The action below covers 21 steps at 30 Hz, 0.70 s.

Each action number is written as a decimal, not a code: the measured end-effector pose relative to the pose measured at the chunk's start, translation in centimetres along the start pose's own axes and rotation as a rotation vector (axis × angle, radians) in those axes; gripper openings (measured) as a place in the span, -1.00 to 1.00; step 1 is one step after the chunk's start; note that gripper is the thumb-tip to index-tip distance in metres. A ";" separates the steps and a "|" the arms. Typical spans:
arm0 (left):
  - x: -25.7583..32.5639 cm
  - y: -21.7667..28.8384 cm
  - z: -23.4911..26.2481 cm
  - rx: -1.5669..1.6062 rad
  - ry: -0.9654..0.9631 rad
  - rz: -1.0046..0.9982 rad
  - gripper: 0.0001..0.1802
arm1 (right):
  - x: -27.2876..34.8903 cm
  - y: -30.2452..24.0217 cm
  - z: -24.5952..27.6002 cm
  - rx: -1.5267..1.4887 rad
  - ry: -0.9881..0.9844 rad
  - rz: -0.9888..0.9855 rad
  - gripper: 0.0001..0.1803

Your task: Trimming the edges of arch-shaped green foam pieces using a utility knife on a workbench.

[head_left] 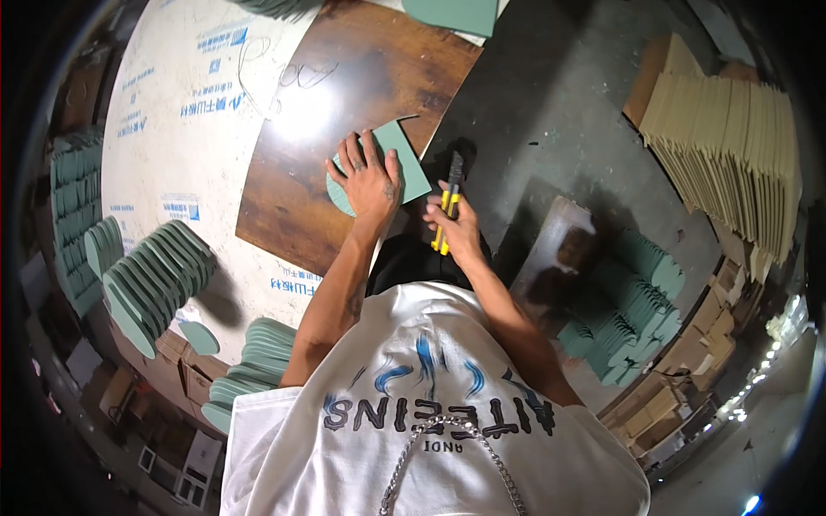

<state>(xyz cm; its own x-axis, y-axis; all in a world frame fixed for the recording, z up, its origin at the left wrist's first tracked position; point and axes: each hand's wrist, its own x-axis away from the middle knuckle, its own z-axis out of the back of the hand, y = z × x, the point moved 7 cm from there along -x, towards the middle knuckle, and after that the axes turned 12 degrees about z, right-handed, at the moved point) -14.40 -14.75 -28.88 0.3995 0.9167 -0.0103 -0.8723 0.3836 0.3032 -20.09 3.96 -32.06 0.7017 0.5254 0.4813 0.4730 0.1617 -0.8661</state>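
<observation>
Left hand is spread flat, holding nothing, over the green sheet on the table; right hand has its grip wrapped round a cutter. Looks partway: one end's rounded, the other's squarish, rounded pieces already stacked nearby.

Wht tee, blu/blk print, slvr chain, blk bottoms

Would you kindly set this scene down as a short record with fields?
Left hand: spread on a green sheet
Right hand: gripping a yellow-and-black utility knife
Under the sheet: brown wooden board
Under the board: white surface with blue print
Left side: stacked green pieces
Far right: upright tan sheets
</observation>
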 end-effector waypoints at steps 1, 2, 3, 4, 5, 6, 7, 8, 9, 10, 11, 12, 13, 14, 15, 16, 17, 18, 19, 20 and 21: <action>0.0 0.1 -0.1 -0.005 0.012 -0.013 -0.38 | -0.6 0.2 -0.6 -0.028 0.006 0.024 -0.44; 0.0 0.3 -0.2 -0.009 0.026 -0.025 -0.38 | -1.3 0.8 -1.1 -0.054 -0.009 0.111 -0.50; 0.1 0.6 -0.4 -0.002 0.044 -0.037 -0.38 | -1.7 1.3 -1.0 0.018 0.023 0.131 -0.51; 0.0 0.6 -0.4 -0.015 0.041 -0.038 -0.37 | -1.8 1.4 -1.1 0.087 0.046 0.150 -0.53; -0.2 0.6 -0.3 -0.026 0.039 -0.038 -0.35 | -1.8 1.5 -0.9 0.037 0.102 0.164 -0.54; -0.3 0.6 0.9 -0.028 0.062 -0.038 -0.35 | -1.6 0.8 -0.9 -0.020 0.156 0.156 -0.60; -0.6 0.1 1.4 -0.006 -0.023 0.064 -0.34 | -1.6 -0.1 -0.7 -0.024 0.177 0.164 -0.64; -1.0 -0.5 1.7 0.018 -0.109 0.165 -0.32 | -1.7 -1.2 -0.4 -0.027 0.199 0.173 -0.67; -1.4 -2.2 1.4 0.054 -0.116 0.202 -0.30 | -1.7 -3.2 -0.4 -0.029 0.203 0.244 -0.71; -1.8 -3.0 1.5 0.176 -0.191 0.263 -0.31 | -1.9 -4.9 -0.1 -0.026 0.190 0.283 -0.69; -1.7 -4.0 0.8 0.328 -0.445 0.297 -0.31 | -2.2 -6.4 0.0 0.021 0.155 0.278 -0.70; -1.2 -4.5 0.4 0.477 -0.697 0.324 -0.31 | -2.3 -8.1 -0.1 0.065 0.118 0.275 -0.71; -0.5 -4.3 1.4 0.620 -0.840 0.383 -0.32 | -2.3 -9.8 -0.3 0.123 0.061 0.310 -0.72; 0.3 -4.3 1.7 0.714 -1.082 0.405 -0.30 | -2.5 -10.7 -0.3 0.187 0.012 0.326 -0.71; 0.6 -4.6 2.9 0.843 -1.105 0.440 -0.29 | -2.6 -11.0 -0.4 0.132 -0.016 0.317 -0.70; 0.8 -4.5 3.8 0.974 -1.129 0.471 -0.27 | -2.9 -11.1 -0.4 0.080 -0.041 0.309 -0.70; 0.9 -4.2 4.8 1.179 -1.130 0.522 -0.27 | -3.1 -11.1 -0.6 -0.020 -0.045 0.294 -0.71; 0.7 -3.8 6.2 1.348 -1.115 0.526 -0.36 | -3.1 -11.0 -0.9 -0.120 -0.048 0.274 -0.71; 0.1 -2.7 8.0 1.310 -1.075 0.421 -0.41 | -3.2 -11.0 -1.2 -0.193 0.021 0.279 -0.74; -0.4 -1.4 9.8 1.271 -1.037 0.319 -0.45 | -3.6 -9.7 -1.0 -0.231 0.076 0.234 -0.76; -0.9 -0.8 10.9 1.064 -0.955 0.194 -0.40 | -3.8 -8.8 -0.7 -0.263 0.130 0.200 -0.76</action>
<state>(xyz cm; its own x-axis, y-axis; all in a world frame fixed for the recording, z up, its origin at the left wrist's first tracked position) -10.98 -17.06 -18.71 0.7053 0.3562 0.6129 -0.4836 -0.3905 0.7834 -26.52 -0.04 -26.12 0.8484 0.4115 0.3331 0.4281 -0.1631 -0.8889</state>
